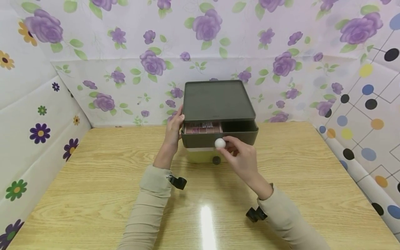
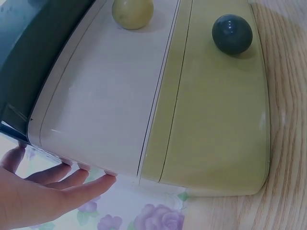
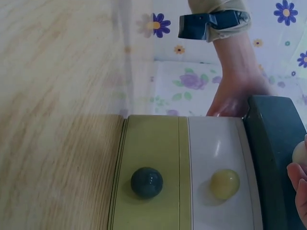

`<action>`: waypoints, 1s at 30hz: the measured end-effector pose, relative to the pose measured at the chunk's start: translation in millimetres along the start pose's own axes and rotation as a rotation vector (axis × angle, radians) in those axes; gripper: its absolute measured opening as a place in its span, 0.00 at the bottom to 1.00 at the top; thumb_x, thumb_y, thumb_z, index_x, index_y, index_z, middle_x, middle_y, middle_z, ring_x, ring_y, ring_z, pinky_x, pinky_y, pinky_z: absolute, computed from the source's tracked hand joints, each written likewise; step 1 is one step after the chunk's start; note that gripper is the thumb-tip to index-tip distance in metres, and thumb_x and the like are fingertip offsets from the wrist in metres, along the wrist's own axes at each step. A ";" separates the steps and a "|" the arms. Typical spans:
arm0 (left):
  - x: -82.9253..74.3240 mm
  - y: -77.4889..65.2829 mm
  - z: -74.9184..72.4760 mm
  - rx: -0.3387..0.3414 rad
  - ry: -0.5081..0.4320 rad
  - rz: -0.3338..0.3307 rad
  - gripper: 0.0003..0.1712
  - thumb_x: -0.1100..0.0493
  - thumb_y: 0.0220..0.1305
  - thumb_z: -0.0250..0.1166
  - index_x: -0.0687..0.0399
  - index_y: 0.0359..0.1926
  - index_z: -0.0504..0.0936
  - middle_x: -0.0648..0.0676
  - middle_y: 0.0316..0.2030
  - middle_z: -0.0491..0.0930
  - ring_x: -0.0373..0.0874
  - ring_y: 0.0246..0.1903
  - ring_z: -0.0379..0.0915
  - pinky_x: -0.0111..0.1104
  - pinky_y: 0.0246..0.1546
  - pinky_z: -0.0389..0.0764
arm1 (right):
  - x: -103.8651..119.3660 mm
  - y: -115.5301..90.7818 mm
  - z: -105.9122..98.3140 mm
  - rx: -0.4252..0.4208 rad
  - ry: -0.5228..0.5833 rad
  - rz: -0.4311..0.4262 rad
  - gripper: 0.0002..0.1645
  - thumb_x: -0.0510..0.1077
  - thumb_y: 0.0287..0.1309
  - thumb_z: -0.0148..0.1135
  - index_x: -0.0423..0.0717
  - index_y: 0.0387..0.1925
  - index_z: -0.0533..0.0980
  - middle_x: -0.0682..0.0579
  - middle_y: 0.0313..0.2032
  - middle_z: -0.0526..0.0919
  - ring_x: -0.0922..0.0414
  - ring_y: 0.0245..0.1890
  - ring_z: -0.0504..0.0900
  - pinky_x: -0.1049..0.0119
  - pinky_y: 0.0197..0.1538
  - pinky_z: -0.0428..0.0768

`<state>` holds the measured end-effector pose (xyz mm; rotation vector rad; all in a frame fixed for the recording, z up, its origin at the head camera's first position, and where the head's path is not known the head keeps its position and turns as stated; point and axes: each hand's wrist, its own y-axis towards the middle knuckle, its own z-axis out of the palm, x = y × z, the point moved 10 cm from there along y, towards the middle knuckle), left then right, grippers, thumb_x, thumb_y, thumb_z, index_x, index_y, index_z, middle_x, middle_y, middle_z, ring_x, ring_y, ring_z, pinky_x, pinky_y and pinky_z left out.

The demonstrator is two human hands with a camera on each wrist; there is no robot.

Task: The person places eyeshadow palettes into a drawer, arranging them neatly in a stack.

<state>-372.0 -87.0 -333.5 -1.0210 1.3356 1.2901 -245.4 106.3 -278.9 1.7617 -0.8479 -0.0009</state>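
Observation:
A small chest of drawers has a dark green top (image 1: pixel 218 100), and its dark top drawer (image 1: pixel 200 140) stands pulled part way out. Between thumb and fingers my right hand (image 1: pixel 240 158) pinches the round white knob (image 1: pixel 220 143) on that drawer's front. My left hand (image 1: pixel 173 130) rests against the chest's left side, its fingers (image 2: pixel 86 191) stretched along the wall. Inside the drawer, on the left, lies a pink printed packet (image 1: pixel 203 127). Below are a white drawer (image 2: pixel 105 86) with a yellow knob (image 3: pixel 224 184) and a yellow-green drawer (image 2: pixel 216 120) with a dark knob (image 3: pixel 147 182).
The chest stands on a wood-grain table (image 1: pixel 109 163), near the back edge. Behind it hangs a floral sheet (image 1: pixel 125 69), with patterned sheets at both sides. Black cameras sit on the left wrist (image 1: pixel 178 182) and the right wrist (image 1: pixel 256 214).

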 end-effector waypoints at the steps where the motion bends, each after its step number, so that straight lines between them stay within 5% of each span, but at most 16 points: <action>1: -0.1 -0.2 -0.5 -0.003 -0.002 0.000 0.37 0.42 0.55 0.47 0.35 0.68 0.56 0.50 0.68 0.51 0.58 0.65 0.47 0.61 0.52 0.56 | -1.7 1.2 0.7 -0.003 0.003 0.006 0.19 0.34 0.35 0.73 0.34 0.34 0.78 0.47 0.21 0.81 0.59 0.17 0.78 0.72 0.19 0.72; 21: 0.7 -3.1 -2.3 -0.008 -0.038 -0.007 0.37 0.43 0.56 0.47 0.38 0.69 0.56 0.53 0.67 0.52 0.56 0.63 0.54 0.58 0.52 0.61 | -30.7 16.3 14.5 -0.044 0.042 0.067 0.16 0.35 0.39 0.72 0.34 0.34 0.78 0.46 0.21 0.82 0.56 0.16 0.79 0.69 0.19 0.75; 27: 3.9 -15.5 -12.4 0.021 0.001 -0.005 0.34 0.44 0.64 0.45 0.43 0.70 0.52 0.50 0.69 0.49 0.54 0.64 0.51 0.54 0.54 0.62 | -36.9 6.9 -8.5 0.008 0.029 0.107 0.20 0.36 0.39 0.71 0.32 0.38 0.78 0.44 0.25 0.82 0.55 0.20 0.80 0.68 0.21 0.75; 30: 2.2 -27.9 -29.3 -0.010 0.156 0.028 0.35 0.45 0.66 0.46 0.48 0.70 0.49 0.52 0.69 0.47 0.53 0.65 0.49 0.51 0.57 0.60 | -46.5 0.4 -34.4 0.031 -0.074 0.091 0.23 0.37 0.38 0.72 0.32 0.40 0.78 0.43 0.28 0.82 0.53 0.23 0.81 0.66 0.22 0.76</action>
